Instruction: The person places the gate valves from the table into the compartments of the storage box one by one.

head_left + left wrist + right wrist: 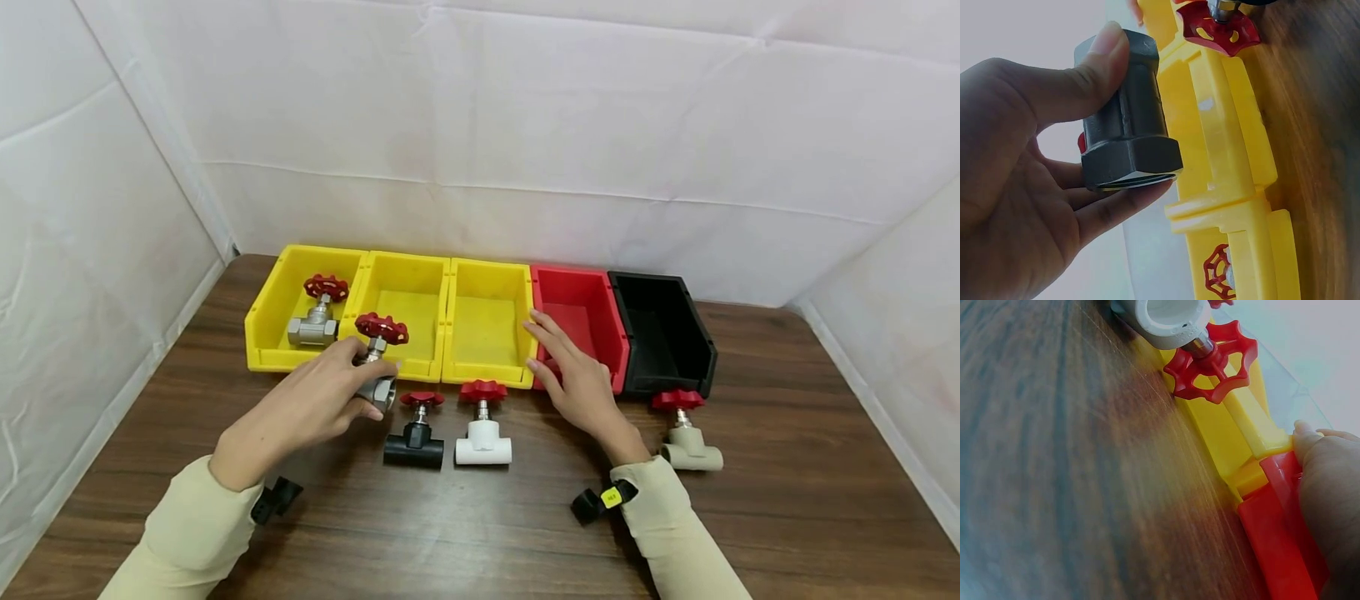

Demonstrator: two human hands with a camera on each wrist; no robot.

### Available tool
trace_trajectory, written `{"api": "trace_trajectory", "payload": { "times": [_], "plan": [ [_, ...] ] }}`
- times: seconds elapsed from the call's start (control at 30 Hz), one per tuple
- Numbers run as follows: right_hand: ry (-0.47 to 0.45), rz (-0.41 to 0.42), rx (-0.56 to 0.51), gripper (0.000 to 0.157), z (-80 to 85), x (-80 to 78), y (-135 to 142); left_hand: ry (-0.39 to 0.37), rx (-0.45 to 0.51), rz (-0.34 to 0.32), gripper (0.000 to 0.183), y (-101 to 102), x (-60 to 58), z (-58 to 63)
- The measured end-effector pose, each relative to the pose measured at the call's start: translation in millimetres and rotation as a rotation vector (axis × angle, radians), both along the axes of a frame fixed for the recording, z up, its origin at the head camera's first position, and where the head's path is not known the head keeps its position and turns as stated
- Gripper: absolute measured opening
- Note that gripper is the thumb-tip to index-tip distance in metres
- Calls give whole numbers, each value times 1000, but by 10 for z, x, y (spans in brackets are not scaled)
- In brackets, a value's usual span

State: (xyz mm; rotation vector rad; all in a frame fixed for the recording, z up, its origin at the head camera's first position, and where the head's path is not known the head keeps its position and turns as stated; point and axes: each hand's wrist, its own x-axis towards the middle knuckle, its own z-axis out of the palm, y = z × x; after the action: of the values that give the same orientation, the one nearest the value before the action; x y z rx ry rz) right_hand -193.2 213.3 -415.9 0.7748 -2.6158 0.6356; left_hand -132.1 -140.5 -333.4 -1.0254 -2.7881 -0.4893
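Observation:
My left hand (315, 392) grips a metal gate valve (1129, 112) by its silver body, thumb on one side and fingers on the other. Its red handwheel (382, 328) points up, over the front of the second yellow bin (408, 271). Fingers of my right hand (581, 387) lie fairly straight at the wall between the third yellow bin (491, 279) and the red bin (573, 292). A similar metal valve (318, 321) stands in the leftmost yellow bin (273, 304). Below the bins stand a black plastic valve (415, 446) and a white plastic valve (483, 442), both with red handwheels.
A black bin (701, 337) ends the row of bins on the right. In front of it, beside my right wrist, stands a beige valve (690, 450) with a red handwheel. The wooden table (480, 533) is bounded by white sheeting (525, 125) behind and at both sides.

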Motion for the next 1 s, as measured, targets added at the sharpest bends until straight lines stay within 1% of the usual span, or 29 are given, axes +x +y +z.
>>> {"api": "trace_trajectory", "payload": {
  "times": [0.2, 0.43, 0.67, 1.0],
  "plan": [
    [-1, 4, -3, 64, 1, -4, -7, -15, -5, 24, 41, 31, -61, 21],
    [-2, -2, -2, 64, -1, 8, -4, -14, -3, 31, 40, 106, -167, 53],
    [2, -1, 0, 63, 1, 15, -6, -33, 2, 41, 40, 168, -268, 80],
    [7, 2, 2, 63, -1, 0, -2, -31, 16, 44, 37, 200, -416, 64]
  ]
}}
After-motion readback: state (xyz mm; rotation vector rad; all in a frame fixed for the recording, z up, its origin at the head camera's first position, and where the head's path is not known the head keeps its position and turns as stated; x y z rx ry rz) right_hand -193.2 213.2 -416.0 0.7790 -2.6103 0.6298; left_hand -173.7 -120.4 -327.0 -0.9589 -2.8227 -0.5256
